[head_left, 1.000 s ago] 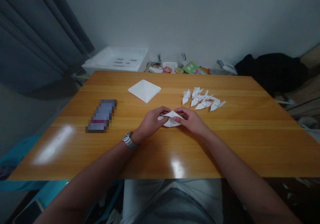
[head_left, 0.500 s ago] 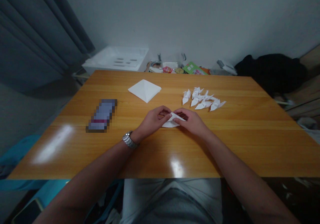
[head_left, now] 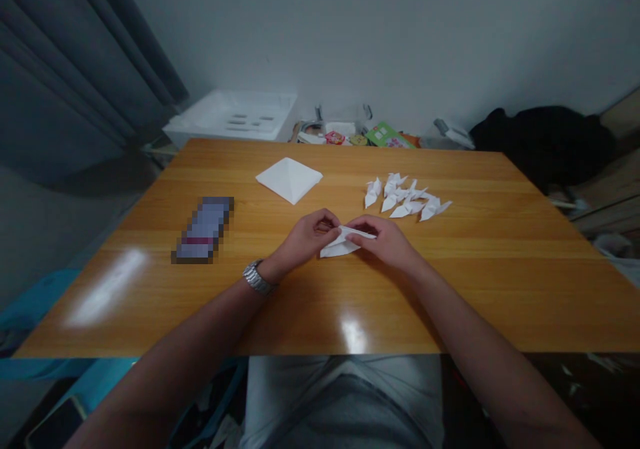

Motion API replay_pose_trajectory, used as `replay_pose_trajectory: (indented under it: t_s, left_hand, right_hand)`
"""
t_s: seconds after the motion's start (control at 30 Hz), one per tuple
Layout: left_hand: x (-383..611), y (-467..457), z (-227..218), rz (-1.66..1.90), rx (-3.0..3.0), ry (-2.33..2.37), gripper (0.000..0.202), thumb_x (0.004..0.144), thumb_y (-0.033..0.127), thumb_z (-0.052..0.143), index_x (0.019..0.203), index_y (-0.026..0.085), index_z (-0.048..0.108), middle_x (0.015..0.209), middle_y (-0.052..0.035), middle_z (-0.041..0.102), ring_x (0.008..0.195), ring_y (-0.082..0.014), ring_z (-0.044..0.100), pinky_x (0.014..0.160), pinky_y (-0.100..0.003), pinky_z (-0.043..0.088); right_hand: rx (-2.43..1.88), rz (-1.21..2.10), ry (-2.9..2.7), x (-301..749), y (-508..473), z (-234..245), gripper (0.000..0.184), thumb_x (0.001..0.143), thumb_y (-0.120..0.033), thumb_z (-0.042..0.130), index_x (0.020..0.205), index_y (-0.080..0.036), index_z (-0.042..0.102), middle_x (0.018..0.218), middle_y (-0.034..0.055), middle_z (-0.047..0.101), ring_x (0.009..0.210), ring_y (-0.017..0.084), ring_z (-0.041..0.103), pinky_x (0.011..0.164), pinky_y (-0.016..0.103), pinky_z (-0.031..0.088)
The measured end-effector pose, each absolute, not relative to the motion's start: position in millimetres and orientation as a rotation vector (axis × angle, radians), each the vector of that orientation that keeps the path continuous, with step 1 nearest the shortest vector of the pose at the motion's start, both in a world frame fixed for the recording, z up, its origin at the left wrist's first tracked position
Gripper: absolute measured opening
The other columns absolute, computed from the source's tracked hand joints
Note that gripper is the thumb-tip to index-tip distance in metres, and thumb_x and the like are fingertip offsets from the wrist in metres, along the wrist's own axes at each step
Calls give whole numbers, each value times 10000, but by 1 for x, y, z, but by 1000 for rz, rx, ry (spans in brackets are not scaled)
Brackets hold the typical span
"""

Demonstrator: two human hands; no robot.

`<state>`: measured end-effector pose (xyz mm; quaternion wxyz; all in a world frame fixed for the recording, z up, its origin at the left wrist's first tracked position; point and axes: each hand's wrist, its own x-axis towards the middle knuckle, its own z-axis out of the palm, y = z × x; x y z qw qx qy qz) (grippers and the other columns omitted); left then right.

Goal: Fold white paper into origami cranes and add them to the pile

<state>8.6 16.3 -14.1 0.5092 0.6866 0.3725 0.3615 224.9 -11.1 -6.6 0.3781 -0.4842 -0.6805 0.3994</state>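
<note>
A partly folded piece of white paper (head_left: pixel 341 245) is pinched between both hands, just above the middle of the wooden table (head_left: pixel 300 302). My left hand (head_left: pixel 311 235), with a metal watch on the wrist, is closed on its left side, thumb on top. From the other side my right hand (head_left: pixel 383 239) grips it, thumb pressed on a fold. The fingers behind the paper are partly hidden. Beyond the hands to the right stand several small folded white paper cranes (head_left: pixel 400 195). A stack or sheet of creased white paper (head_left: pixel 290 180) lies further back on the left.
A phone-like device (head_left: pixel 204 230), blurred by pixels, lies on the table's left side. Behind the far edge are a white plastic tray (head_left: pixel 235 119), a green packet (head_left: pixel 387 135) and a black cloth heap (head_left: pixel 545 139). A blue stool (head_left: pixel 100 385) is at lower left.
The folded paper has turned slightly between my fingers, showing more of its lower left flap and a long edge at the right. Both hands keep hold, shifting only a little.
</note>
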Motion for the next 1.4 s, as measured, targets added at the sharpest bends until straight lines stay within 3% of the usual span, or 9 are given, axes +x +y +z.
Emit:
replay_pose_trajectory:
  t_s: [0.3, 0.53, 1.4]
  left_hand:
    - [10, 15, -13, 875, 1660, 892, 216, 876, 357, 671, 918, 155, 607, 830, -19, 663, 738, -122, 630, 663, -216, 497]
    - [9, 17, -15, 848, 1695, 869, 250, 899, 395, 673, 924, 147, 675, 899, -52, 715, 819, -144, 662, 757, -246, 528]
    - [5, 21, -20, 818, 1783, 912, 265, 912, 404, 667, 915, 145, 726, 877, -54, 747, 789, -151, 669, 715, -250, 519]
  right_hand:
    - [-1224, 1066, -1713, 227, -11, -6, 224, 864, -370, 721, 994, -191, 755, 963, 61, 769, 847, 207, 690, 772, 319, 514]
    - [-1246, 1077, -1699, 228, -11, -6, 237, 855, -396, 727, 964, -191, 775, 924, 64, 773, 792, 202, 683, 714, 312, 507]
    - [-1267, 1109, -1726, 241, -5, -8, 283, 883, -456, 692, 952, -213, 817, 976, 90, 802, 877, 244, 728, 812, 368, 551]
